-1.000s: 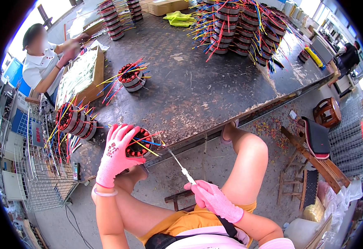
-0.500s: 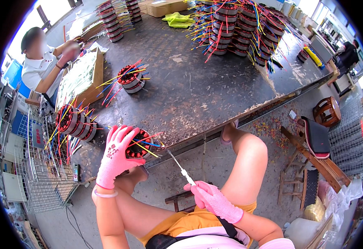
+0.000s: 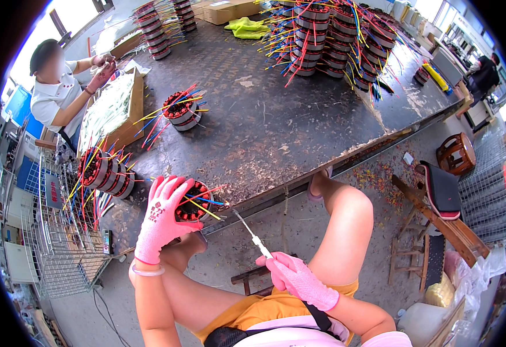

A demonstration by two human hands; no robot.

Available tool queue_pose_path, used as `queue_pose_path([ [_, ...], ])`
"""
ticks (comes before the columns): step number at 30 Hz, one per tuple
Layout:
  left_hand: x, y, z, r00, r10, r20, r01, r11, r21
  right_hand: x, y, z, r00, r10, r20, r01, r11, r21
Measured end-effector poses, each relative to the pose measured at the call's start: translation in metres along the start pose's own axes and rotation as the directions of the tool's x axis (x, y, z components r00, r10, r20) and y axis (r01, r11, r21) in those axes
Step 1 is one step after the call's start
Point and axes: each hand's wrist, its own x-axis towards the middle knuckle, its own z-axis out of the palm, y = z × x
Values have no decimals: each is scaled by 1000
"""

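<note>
At the near edge of the table, my left hand (image 3: 161,217) in a pink glove is wrapped round a motor stator (image 3: 200,209) with a red-and-black wound core. Yellow, blue and red wires stick out of it to the right. The palm and fingers hide its left side. My right hand (image 3: 302,281), gloved the same way, grips a slim tool with a white handle (image 3: 260,245) and a thin metal shaft. Its tip points up and left, just off the table edge, close to the wire ends. Behind my left hand, a row of stators (image 3: 109,174) lies on its side.
Two stacked stators (image 3: 185,113) stand on the table (image 3: 235,141). Tall stacks of wired stators (image 3: 314,43) fill the back. A box of white sleeves (image 3: 128,110) sits at left beside a co-worker (image 3: 56,95). A wire cart (image 3: 62,243) stands left; a wooden stool (image 3: 455,155) at right.
The co-worker's hands have shifted slightly apart over the box, and the head has moved a little. My hands, the stator and the tool stay in place.
</note>
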Motion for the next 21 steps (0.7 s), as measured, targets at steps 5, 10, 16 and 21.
queue_pose_path([
  [5, -1, 0, 0, 1000, 0, 0, 0, 1000, 2, 0, -2, 0, 1000, 1, 0, -1, 1000, -23],
  [10, -1, 0, 1, 1000, -16, -6, 16, 1000, 2, 1, 1, -1, 1000, -11, 2, 11, 1000, 0],
  [16, -2, 2, -3, 999, -50, 21, 49, 997, 51, -1, -3, 0, 1000, 15, -23, -15, 1000, 23],
  [21, 0, -2, -6, 999, 29, 19, -29, 999, -17, -1, 0, -4, 1000, -12, -12, 13, 999, 40],
])
